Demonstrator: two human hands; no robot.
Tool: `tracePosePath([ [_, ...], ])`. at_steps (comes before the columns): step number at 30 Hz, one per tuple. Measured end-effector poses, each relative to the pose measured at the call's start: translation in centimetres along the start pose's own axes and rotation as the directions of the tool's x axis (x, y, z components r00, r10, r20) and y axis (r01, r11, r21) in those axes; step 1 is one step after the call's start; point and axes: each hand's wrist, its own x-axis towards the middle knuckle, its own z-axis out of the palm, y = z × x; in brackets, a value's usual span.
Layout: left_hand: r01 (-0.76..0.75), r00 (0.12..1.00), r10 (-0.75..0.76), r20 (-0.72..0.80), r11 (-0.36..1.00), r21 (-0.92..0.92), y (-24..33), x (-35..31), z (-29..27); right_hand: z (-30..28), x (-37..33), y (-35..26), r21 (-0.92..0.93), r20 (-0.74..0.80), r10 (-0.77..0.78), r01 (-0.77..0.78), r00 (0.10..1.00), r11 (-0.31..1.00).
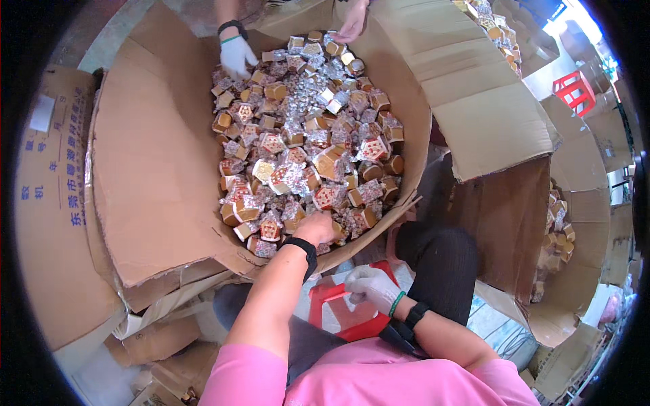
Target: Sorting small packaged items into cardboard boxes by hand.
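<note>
My left hand point(318, 229), bare with a black band at the wrist, reaches into the near edge of a big cardboard box point(152, 155). Its fingers bend down among small house-shaped ornaments point(330, 162), and their tips are hidden there. The ornaments are gold-brown, some with red and white fronts, and many look wrapped in clear shiny plastic. My right hand point(374, 287) wears a pale glove with a green cuff. It hovers over my lap, outside the box, fingers curled in, with nothing visible in them.
Across the box, another person's gloved hand point(237, 57) touches the pile, and a bare hand point(352, 24) is at the far rim. A red stool point(359, 318) stands by my legs. More open boxes point(575, 271) with similar pieces stand at right. A cardboard flap point(487, 108) juts out.
</note>
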Motion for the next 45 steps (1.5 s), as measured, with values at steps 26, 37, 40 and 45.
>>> tracePosePath([
  [26,0.123,0.991,-0.033,0.133,-0.226,-0.966,-4.5,1.8,-0.5,0.7,0.5,-0.3,-0.046,0.048,0.076,-0.074,0.996,0.996],
  [37,0.040,0.990,-0.096,0.103,-0.506,-0.862,-0.8,2.2,1.2,1.3,0.5,-0.6,0.055,0.065,0.064,-0.068,0.996,0.996],
  [40,0.037,0.992,-0.083,0.093,-0.518,-0.855,0.3,1.3,0.7,1.2,0.5,-0.5,0.029,0.065,0.033,-0.035,0.997,0.999],
  [45,0.054,0.994,-0.056,0.095,-0.505,-0.861,-0.2,1.4,0.6,1.5,0.3,-1.1,0.035,0.046,0.073,-0.074,0.996,0.997],
])
